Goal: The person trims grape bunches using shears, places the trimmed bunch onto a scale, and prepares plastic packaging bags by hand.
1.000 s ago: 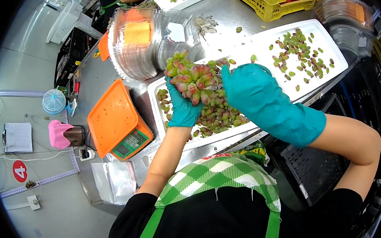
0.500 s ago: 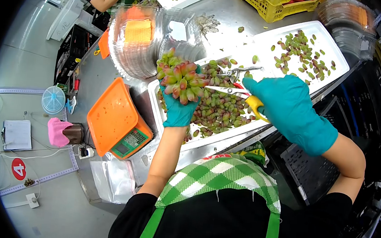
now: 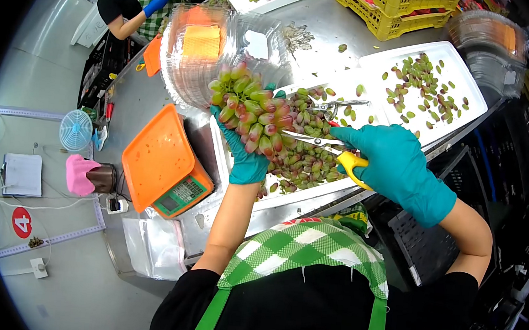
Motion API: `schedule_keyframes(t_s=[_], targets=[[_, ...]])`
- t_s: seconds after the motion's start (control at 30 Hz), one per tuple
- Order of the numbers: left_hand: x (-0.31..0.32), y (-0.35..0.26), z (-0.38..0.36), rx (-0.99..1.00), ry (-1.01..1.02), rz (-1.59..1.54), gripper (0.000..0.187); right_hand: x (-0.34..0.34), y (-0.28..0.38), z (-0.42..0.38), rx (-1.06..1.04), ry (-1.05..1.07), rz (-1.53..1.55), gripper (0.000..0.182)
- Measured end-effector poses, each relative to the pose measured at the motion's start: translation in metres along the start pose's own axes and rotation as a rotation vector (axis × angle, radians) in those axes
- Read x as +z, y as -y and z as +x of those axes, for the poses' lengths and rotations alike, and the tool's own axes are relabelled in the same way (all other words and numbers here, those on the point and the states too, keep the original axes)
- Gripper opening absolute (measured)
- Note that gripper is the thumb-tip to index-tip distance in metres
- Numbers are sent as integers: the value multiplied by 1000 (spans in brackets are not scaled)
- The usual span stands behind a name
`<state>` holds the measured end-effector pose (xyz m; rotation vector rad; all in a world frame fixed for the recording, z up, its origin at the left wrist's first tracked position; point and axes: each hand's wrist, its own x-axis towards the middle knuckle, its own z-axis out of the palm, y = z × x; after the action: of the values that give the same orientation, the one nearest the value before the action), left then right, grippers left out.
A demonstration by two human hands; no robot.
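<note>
A bunch of green and pink grapes (image 3: 253, 110) rests in my left hand (image 3: 247, 163), which is gloved in teal with its fingers curled under and behind the bunch. My gloved right hand (image 3: 399, 170) grips scissors (image 3: 353, 163) by their yellow handles. Their narrow blades point left, with the tips at the right side of the bunch. Below the hands, a white tray (image 3: 297, 190) holds many loose grapes (image 3: 312, 164). Another metal cutting tool (image 3: 339, 105) lies over these grapes, just beyond the scissors.
An orange scale (image 3: 158, 156) stands at left, near stacked clear plastic containers (image 3: 191, 64). A second white tray (image 3: 470, 111) with scattered grapes sits at right. Yellow crates (image 3: 390, 25) stand at the back. A co-worker in blue gloves (image 3: 158, 3) is at upper left.
The bunch has turned and sits lower, showing more of its length. My right hand and the scissors have shifted slightly down. The co-worker shows more fully at upper left.
</note>
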<state>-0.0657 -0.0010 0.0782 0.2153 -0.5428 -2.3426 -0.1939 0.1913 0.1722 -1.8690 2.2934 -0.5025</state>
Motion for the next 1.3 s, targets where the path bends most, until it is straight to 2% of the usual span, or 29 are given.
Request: schedule_keyframes(t_s=[0.03,0.13,0.2,0.3,0.4,0.57,0.7,0.8,1.0,1.3], targets=[[15,4,-2,62,-125,74,74,1,0,0,-9,0,-15,35],[-5,-2,2,-86,118,-81,76,1,1,1,-37,1,-45,35],[-12,-2,1,-159,126,-112,77,-2,1,1,-63,6,-44,36],[-2,-4,-8,-263,169,-272,77,-5,1,2,-81,-29,154,37],[-35,-6,-6,-353,326,-273,79,-3,2,7,-82,-81,172,41],[-21,1,-20,-278,225,-80,78,9,8,19,-62,-136,146,43],[-6,4,-25,-278,-84,40,73,17,12,27,-103,-235,9,47],[-3,3,-30,-334,-59,13,70,21,9,27,-98,-225,-56,48],[-14,13,-26,-289,87,-71,67,24,7,28,-81,-194,-165,51],[2,20,-29,-181,129,41,62,31,3,29,-92,-260,-423,57]])
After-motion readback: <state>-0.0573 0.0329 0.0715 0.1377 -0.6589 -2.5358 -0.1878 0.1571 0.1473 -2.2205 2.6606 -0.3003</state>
